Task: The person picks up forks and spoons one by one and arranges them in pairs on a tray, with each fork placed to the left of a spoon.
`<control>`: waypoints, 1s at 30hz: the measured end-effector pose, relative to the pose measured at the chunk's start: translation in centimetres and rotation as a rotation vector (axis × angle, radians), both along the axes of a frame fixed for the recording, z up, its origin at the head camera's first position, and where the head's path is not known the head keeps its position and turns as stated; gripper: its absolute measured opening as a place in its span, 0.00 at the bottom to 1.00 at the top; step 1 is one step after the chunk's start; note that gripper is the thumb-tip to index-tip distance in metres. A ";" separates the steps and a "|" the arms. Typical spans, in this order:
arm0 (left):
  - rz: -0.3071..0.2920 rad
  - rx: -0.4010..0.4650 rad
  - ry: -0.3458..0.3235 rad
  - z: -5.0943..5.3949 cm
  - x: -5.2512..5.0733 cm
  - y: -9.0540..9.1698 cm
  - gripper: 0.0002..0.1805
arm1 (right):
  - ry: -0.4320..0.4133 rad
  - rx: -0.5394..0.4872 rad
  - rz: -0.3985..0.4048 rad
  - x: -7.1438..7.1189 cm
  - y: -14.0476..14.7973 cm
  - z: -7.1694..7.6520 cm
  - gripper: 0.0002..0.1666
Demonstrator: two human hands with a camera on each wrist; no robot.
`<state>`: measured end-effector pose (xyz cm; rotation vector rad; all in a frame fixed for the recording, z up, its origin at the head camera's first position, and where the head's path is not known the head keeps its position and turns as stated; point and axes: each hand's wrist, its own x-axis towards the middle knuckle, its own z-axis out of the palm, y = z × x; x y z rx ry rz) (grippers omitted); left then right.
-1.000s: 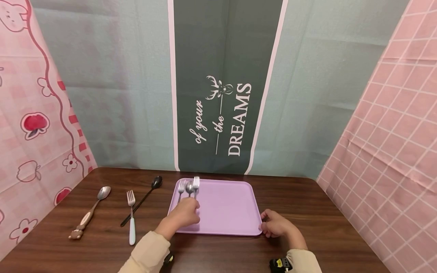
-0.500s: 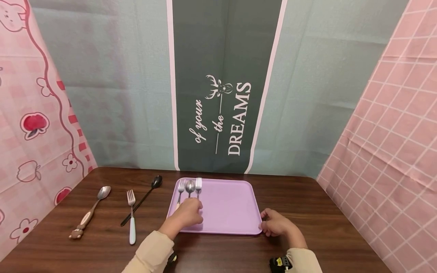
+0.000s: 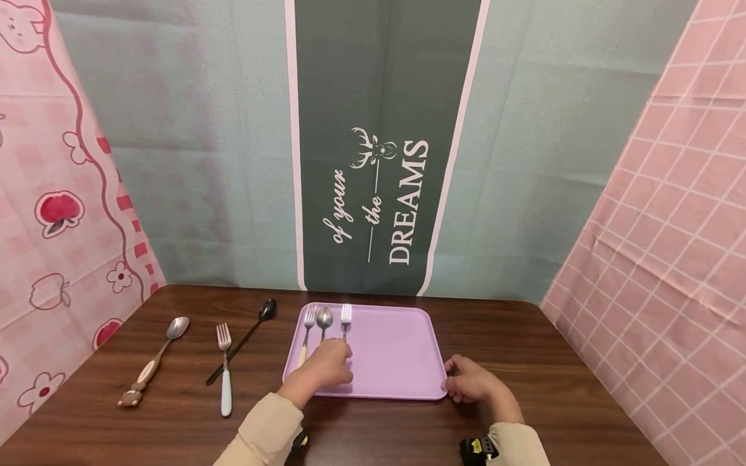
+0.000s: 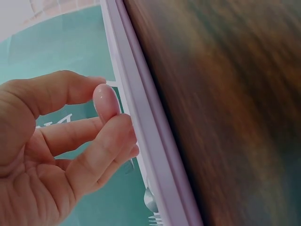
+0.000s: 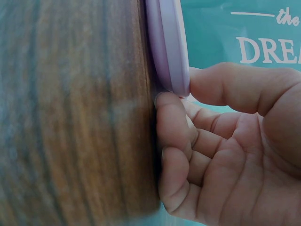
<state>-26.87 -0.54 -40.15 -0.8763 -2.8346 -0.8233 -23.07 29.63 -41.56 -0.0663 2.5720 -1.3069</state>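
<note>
Pink cloths hang to either side of a green backdrop, above a dark wooden table. At far left lies a brown spoon; next, a blue fork lies across a black spoon. These three look left to do, being off the tray. Three pieces look to be on it already: along its left part run a cream fork, a steel spoon and the third fork, heads toward the far rim. The left hand pinches the third fork's handle, so its placing seems unfinished. The right hand grips the tray's near right corner, thumb on the rim.
</note>
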 end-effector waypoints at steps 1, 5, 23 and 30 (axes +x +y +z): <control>-0.002 -0.002 0.002 0.0 0.0 0.1 0.05 | 0.000 -0.001 0.000 0.0 0.0 0.0 0.15; -0.011 -0.005 -0.001 0.0 0.1 0.3 0.10 | 0.001 -0.001 -0.004 0.0 0.0 0.0 0.15; -0.008 -0.021 -0.080 0.2 0.4 1.0 0.11 | 0.012 0.005 -0.011 0.0 -0.1 -0.1 0.14; -0.008 -0.025 -0.085 0.2 0.4 1.1 0.10 | 0.006 0.012 -0.019 0.0 -0.1 -0.1 0.14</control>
